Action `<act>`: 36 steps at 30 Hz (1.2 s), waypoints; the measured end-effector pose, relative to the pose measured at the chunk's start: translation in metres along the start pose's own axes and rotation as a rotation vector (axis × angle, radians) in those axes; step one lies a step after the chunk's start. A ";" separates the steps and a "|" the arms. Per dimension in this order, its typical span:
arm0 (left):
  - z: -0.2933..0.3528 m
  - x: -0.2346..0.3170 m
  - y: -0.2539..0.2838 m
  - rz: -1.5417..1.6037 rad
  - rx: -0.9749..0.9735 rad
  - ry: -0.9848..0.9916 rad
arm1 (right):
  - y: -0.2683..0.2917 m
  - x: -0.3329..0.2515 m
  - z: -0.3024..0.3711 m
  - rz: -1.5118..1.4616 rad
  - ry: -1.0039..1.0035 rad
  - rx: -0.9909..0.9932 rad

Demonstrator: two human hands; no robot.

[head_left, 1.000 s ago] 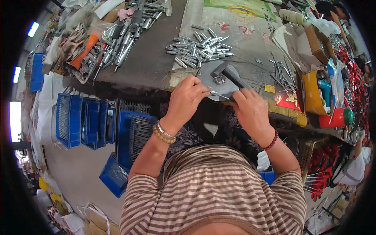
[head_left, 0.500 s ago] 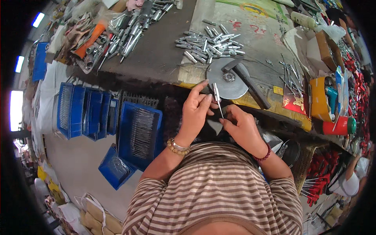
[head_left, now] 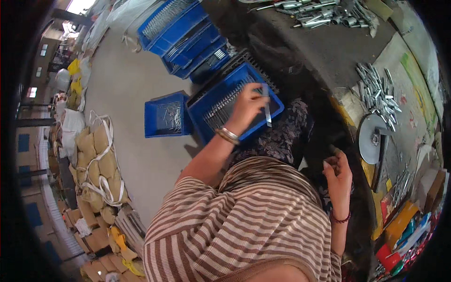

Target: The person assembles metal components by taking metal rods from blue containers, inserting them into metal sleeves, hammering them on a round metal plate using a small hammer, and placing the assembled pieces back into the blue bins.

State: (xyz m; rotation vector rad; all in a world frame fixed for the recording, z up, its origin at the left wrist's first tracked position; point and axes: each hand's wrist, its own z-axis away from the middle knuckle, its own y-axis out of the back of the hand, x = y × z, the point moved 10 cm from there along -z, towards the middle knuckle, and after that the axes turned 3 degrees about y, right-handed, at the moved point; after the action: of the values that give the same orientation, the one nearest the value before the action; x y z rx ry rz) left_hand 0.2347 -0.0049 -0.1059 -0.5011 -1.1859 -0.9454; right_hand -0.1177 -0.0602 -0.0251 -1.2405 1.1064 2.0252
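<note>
My left hand (head_left: 249, 107) is over the large blue bin (head_left: 273, 116) on my left. Its fingers are closed on a slim metal shaft (head_left: 268, 111), blurred by motion, which points down past the fingertips. Beneath the hand, rows of thin metal shafts (head_left: 218, 113) stand or lie close together in the bin; the hand hides part of them. Near the workbench edge, my right hand (head_left: 339, 177) hangs with loosely curled fingers, the thumb apart from them and nothing visible between.
A small blue bin (head_left: 152, 120) with loose metal pieces stands beside the large one; several blue bins (head_left: 176, 35) stand farther off. On the bench lie a grey disc (head_left: 368, 140), a hammer (head_left: 379, 160), and a heap of metal sleeves (head_left: 378, 91). Sacks (head_left: 96, 162) lie far left.
My view and body have turned left. My left hand has carried the metal shaft from beside the disc to over the large blue bin. My right hand has come away from the shaft.
</note>
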 end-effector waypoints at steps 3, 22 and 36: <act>-0.023 -0.076 0.127 -0.362 0.318 0.091 | -0.006 0.009 -0.005 -0.069 -0.029 -0.038; -0.035 -0.196 0.231 -1.047 0.443 0.232 | -0.029 0.039 -0.007 -0.002 -0.060 -0.157; -0.046 0.047 0.116 -0.543 0.451 -0.203 | -0.029 0.015 -0.008 0.176 0.110 -0.135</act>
State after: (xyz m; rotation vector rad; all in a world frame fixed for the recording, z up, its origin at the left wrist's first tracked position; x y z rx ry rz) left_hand 0.3596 0.0064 -0.0617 0.1032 -1.7123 -1.0511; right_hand -0.0988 -0.0517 -0.0515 -1.3785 1.1838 2.2171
